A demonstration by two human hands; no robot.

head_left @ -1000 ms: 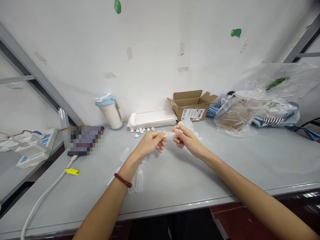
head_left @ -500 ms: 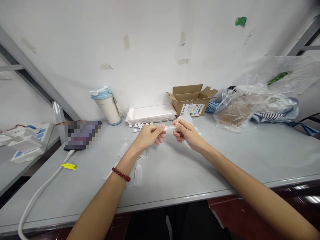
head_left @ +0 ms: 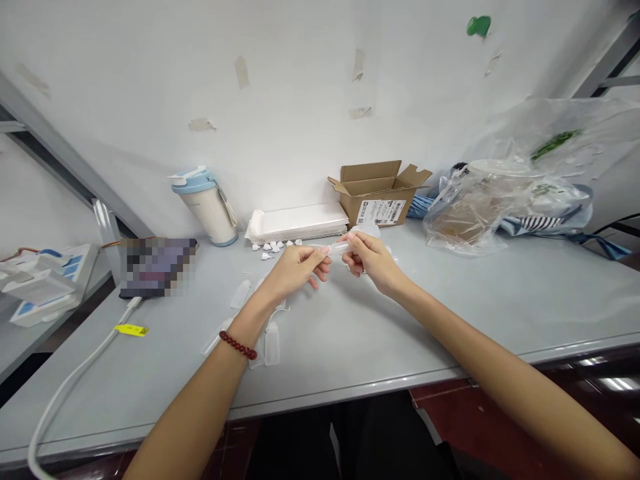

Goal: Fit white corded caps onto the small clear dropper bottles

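The broad grey counter (head_left: 425, 333) carried everything I inspected through the head view. At its back stood a brown cardboard box (head_left: 377, 203), flaps spread, presumably to leave its inside within reach. A low stack of flat white sheets (head_left: 300, 220) lay just left of it, apparently set back to keep the front free for handwork. I had the left hand (head_left: 300, 270) and the right hand (head_left: 370, 260) facing each other, each narrowed to a pinch on one slender translucent plastic piece (head_left: 339, 248). It lay between the two, roughly level, in front of the box; gripping both ends seemed meant to steady it. Fingers hid its tips. Flat translucent plastic pouches (head_left: 271, 345) rested near the left forearm, partly covered by it. Small white conical caps (head_left: 275, 247) were grouped before the stack, likely for easy picking.
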